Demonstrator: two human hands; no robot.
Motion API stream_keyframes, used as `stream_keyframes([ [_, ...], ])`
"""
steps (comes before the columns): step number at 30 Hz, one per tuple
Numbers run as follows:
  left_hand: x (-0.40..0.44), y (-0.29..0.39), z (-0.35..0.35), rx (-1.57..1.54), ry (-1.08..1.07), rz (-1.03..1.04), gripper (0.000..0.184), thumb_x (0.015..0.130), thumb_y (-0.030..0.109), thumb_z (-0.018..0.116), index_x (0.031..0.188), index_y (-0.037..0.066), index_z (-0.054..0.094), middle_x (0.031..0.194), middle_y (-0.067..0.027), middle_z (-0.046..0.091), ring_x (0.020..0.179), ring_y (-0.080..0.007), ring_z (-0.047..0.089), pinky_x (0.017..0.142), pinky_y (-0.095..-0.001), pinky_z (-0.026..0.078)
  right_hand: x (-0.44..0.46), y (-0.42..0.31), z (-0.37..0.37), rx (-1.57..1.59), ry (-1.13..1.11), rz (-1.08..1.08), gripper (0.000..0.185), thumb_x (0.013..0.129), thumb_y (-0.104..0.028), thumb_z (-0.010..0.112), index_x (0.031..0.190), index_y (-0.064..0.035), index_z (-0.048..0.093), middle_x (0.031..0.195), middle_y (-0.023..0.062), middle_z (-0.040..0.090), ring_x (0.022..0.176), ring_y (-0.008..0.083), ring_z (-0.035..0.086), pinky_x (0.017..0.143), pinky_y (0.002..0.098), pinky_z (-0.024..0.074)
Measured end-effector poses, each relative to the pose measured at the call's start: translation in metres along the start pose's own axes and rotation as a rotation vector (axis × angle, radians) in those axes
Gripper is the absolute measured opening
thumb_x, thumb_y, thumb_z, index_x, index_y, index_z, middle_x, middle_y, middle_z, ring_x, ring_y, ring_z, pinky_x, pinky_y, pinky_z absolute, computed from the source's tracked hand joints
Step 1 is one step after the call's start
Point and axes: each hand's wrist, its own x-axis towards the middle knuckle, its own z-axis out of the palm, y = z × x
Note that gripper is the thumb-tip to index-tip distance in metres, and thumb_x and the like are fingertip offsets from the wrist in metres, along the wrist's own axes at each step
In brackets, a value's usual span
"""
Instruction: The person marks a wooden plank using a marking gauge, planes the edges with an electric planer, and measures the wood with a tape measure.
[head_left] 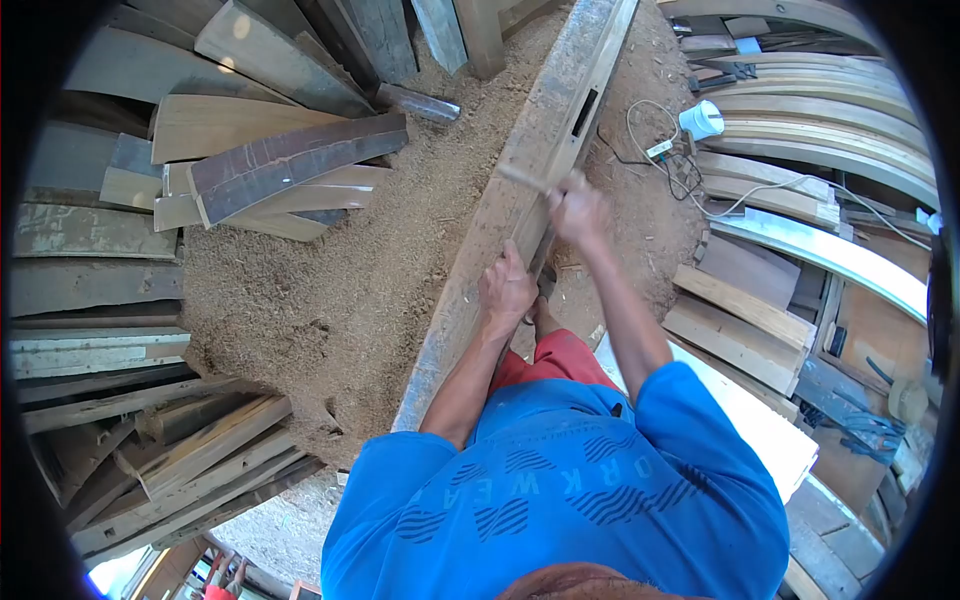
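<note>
A long wooden beam [560,165] with a narrow dark slot [585,112] cut in it lies along a worn plank bench [470,270]. Low on the beam, my left hand [507,288] is closed with the thumb side up; whatever it grips is hidden. Further up, my right hand [580,210] is closed around a light, stick-like tool [522,178]. The tool points left across the beam, and motion blur hides its exact kind. Both hands are near each other, below the slot.
Sawdust and shavings [300,300] cover the floor. Stacked boards [270,165] line the left side, and curved timbers [810,120] the right. A white bucket [702,120] and a power strip [659,149] with cables lie to the right. Another person [222,585] shows at bottom left.
</note>
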Motion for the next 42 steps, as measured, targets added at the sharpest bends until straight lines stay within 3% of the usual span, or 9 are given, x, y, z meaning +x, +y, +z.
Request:
stream_keyframes([
  [6,0.000,0.007,-0.013,-0.051,-0.015,0.016,0.041,0.082,0.009,0.064,0.117,-0.005,0.046,0.079,-0.0326,0.068,0.072,-0.0504,0.070,0.065,-0.0595,0.057,-0.031,-0.019,0.014,-0.015,0.076,0.072,0.030,0.095,-0.037,0.066,0.111,-0.0130,0.072,0.108,0.0229,0.072,0.102,0.0423,0.071,0.085,0.0539,0.0576],
  [15,-0.039,-0.038,-0.029,0.004,-0.148,-0.082,0.069,0.080,0.036,0.073,0.135,0.000,0.052,0.109,-0.0337,0.069,0.106,-0.0509,0.067,0.094,-0.0610,0.050,0.095,0.001,-0.022,-0.093,0.055,0.055,0.031,0.092,-0.031,0.065,0.118,-0.0157,0.072,0.124,0.0191,0.071,0.115,0.0393,0.069,0.095,0.0504,0.0572],
  [17,-0.090,-0.067,-0.055,-0.143,-0.353,-0.188,0.081,0.078,0.047,0.075,0.141,0.001,0.052,0.120,-0.0308,0.068,0.118,-0.0472,0.063,0.104,-0.0565,0.045,0.096,0.007,-0.022,-0.060,0.052,0.055,0.031,0.092,-0.030,0.065,0.119,-0.0165,0.072,0.125,0.0176,0.071,0.116,0.0384,0.069,0.096,0.0496,0.0570],
  [22,-0.228,-0.095,-0.084,0.076,-0.338,-0.348,0.076,0.078,0.041,0.075,0.141,0.005,0.054,0.120,-0.0287,0.069,0.112,-0.0444,0.067,0.100,-0.0518,0.050,0.078,0.002,-0.027,-0.004,0.035,0.093,0.033,0.094,-0.026,0.062,0.121,-0.0091,0.071,0.124,0.0197,0.071,0.115,0.0376,0.070,0.094,0.0478,0.0586],
  [26,-0.234,-0.112,-0.057,0.125,-0.275,-0.401,0.074,0.079,0.035,0.075,0.143,0.005,0.052,0.115,-0.0292,0.070,0.110,-0.0451,0.067,0.099,-0.0519,0.051,0.018,0.001,0.008,-0.013,0.080,0.010,0.031,0.094,-0.022,0.060,0.113,0.0000,0.070,0.119,0.0207,0.072,0.112,0.0382,0.071,0.090,0.0466,0.0602],
  [32,-0.240,-0.113,-0.050,0.194,-0.157,-0.329,0.068,0.081,0.032,0.073,0.140,0.007,0.053,0.111,-0.0282,0.071,0.108,-0.0443,0.068,0.100,-0.0519,0.051,-0.155,-0.032,0.026,0.031,-0.096,-0.101,0.025,0.098,-0.023,0.061,0.114,-0.0070,0.070,0.109,0.0247,0.069,0.106,0.0375,0.070,0.084,0.0468,0.0603],
  [35,-0.240,-0.104,-0.056,0.196,-0.151,-0.344,0.067,0.081,0.031,0.072,0.141,0.009,0.053,0.113,-0.0270,0.071,0.108,-0.0433,0.068,0.100,-0.0512,0.051,-0.164,-0.041,0.029,0.021,-0.078,-0.026,0.028,0.099,-0.026,0.058,0.115,-0.0076,0.072,0.109,0.0247,0.070,0.107,0.0382,0.069,0.088,0.0483,0.0589],
  [36,-0.241,-0.103,-0.055,0.191,-0.139,-0.347,0.067,0.081,0.030,0.072,0.141,0.010,0.052,0.114,-0.0265,0.071,0.108,-0.0431,0.068,0.099,-0.0510,0.051,-0.145,-0.036,0.041,0.050,-0.039,0.004,0.029,0.093,-0.030,0.065,0.112,-0.0104,0.073,0.111,0.0277,0.068,0.105,0.0460,0.070,0.087,0.0516,0.0591],
  [42,-0.238,-0.104,-0.056,0.142,-0.160,-0.352,0.067,0.080,0.027,0.071,0.141,0.012,0.052,0.115,-0.0247,0.072,0.107,-0.0429,0.069,0.097,-0.0508,0.053,-0.013,-0.011,0.019,-0.132,0.122,-0.019,0.031,0.092,-0.031,0.065,0.115,-0.0114,0.073,0.122,0.0193,0.070,0.112,0.0404,0.070,0.092,0.0506,0.0588],
])
